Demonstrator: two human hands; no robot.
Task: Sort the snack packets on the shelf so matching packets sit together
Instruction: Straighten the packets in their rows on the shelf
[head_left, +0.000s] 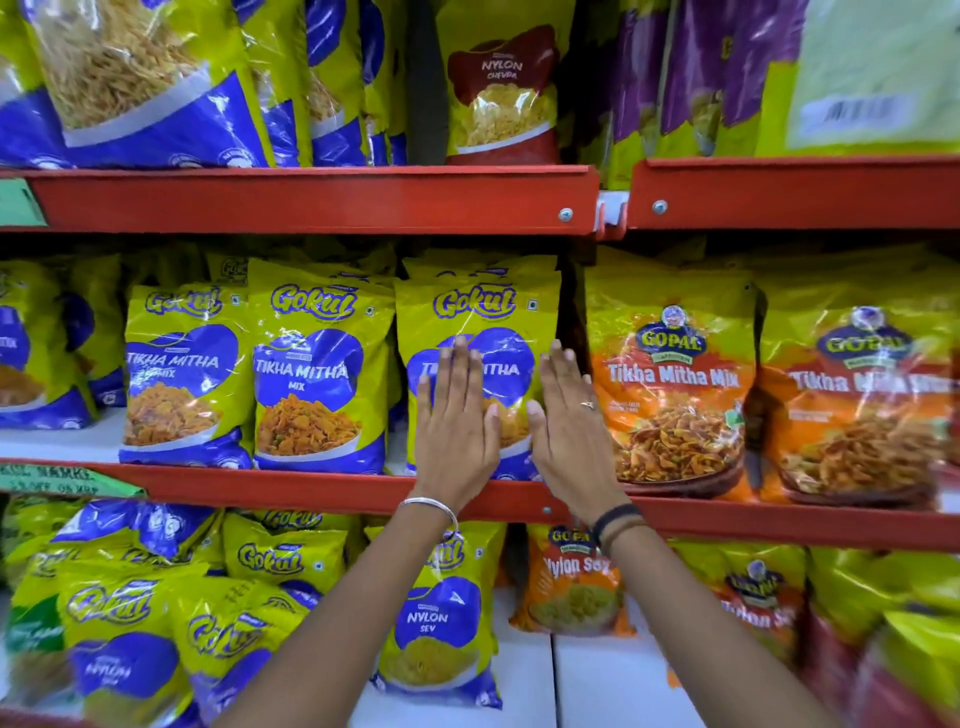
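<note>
On the middle shelf stand three yellow-and-blue Gokul Tikha Mitha Mix packets in a row (187, 374), (319, 369), (483, 317). My left hand (454, 415) lies flat on the front of the rightmost Gokul packet, fingers spread. My right hand (566, 415) rests open against that packet's right edge, palm facing left. Right of it stand two orange Gopal Tikha Mitha Mix packets (675, 384), (857, 405). Neither hand grips anything.
Red shelf lips (311, 197), (270, 483) run across above and below. Upper shelf holds blue-yellow packets, a red Nylon Chevda packet (501, 88) and purple packets. Lower shelf holds Gokul Nylon Sev packets (436, 618) and orange Gopal Nylon Sev packets (571, 587).
</note>
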